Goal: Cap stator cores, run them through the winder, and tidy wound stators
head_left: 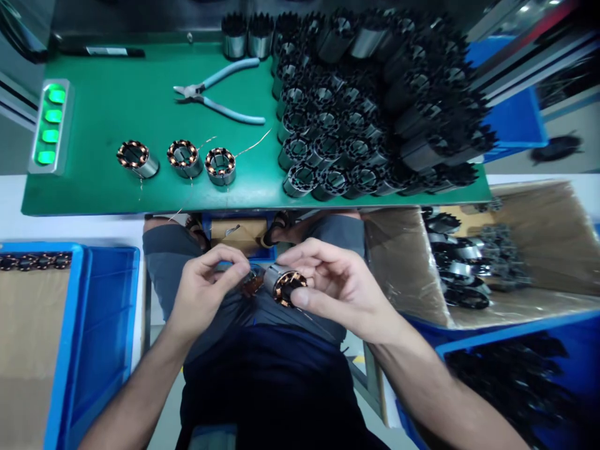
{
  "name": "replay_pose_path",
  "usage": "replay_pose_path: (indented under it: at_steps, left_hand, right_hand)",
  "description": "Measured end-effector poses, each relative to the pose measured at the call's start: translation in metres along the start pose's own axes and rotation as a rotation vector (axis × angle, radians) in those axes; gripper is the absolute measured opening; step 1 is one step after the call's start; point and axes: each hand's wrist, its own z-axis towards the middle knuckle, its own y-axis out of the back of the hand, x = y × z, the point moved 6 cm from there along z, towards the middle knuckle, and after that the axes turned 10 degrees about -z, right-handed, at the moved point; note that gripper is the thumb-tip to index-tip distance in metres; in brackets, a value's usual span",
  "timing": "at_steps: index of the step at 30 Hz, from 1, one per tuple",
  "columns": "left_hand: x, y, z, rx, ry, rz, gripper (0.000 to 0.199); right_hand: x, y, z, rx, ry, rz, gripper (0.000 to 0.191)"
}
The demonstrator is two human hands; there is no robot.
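Above my lap, my right hand [328, 281] holds a metal ring-shaped core with copper windings [284, 285], thumb on its wound face and fingers behind it. To its left is my left hand [213, 281], thumb and index finger pinched together; whatever lies between them is too small to make out. A thin wire hangs below the held core. Three wound cores stand on the green bench, one at the left [137, 159], one in the middle [184, 159] and one at the right [220, 166], with loose wire ends.
Cutting pliers [218, 94] lie on the green bench [94, 200]. Rows of black-topped cores [328, 147] fill its right side. A green-lit box [50, 127] stands far left. Blue bins [105, 312] flank me, and a lined carton [553, 250] holds parts at right.
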Motion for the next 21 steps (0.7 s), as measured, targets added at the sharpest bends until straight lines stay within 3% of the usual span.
replay_pose_path:
  at_steps: [6, 10, 12, 15, 16, 18, 19, 21]
  left_hand:
    - [-0.024, -0.015, -0.004, 0.084, -0.100, 0.062, 0.003]
    - [0.008, -0.012, -0.002, 0.103, 0.059, -0.074, 0.028]
    - [0.026, 0.000, -0.003, 0.022, 0.111, -0.072, 0.039]
    - [0.012, 0.014, -0.008, -0.062, -0.091, 0.084, 0.036]
    - [-0.002, 0.011, -0.012, -0.030, -0.200, 0.156, 0.041]
    - [-0.030, -0.003, -0.022, 0.083, -0.386, 0.323, 0.069]
    - [-0.041, -0.011, -0.026, 0.130, -0.450, 0.400, 0.081]
    - [-0.054, -0.022, -0.032, 0.174, -0.516, 0.503, 0.086]
  right_hand:
    - [-0.011, -0.005, 0.001, 0.005, -0.012, -0.023, 0.049]
    - [-0.006, -0.001, 0.000, 0.021, 0.035, 0.087, 0.047]
    - [-0.001, 0.003, -0.003, 0.004, 0.037, 0.115, 0.050]
    - [0.000, 0.006, -0.006, -0.037, -0.022, 0.076, 0.061]
    - [0.000, 0.004, -0.006, -0.037, -0.039, 0.068, 0.065]
    - [-0.002, -0.001, -0.005, -0.020, -0.065, 0.069, 0.070]
    - [-0.003, -0.004, -0.004, -0.010, -0.070, 0.071, 0.071]
    - [-0.005, -0.009, -0.002, 0.019, -0.075, 0.074, 0.073]
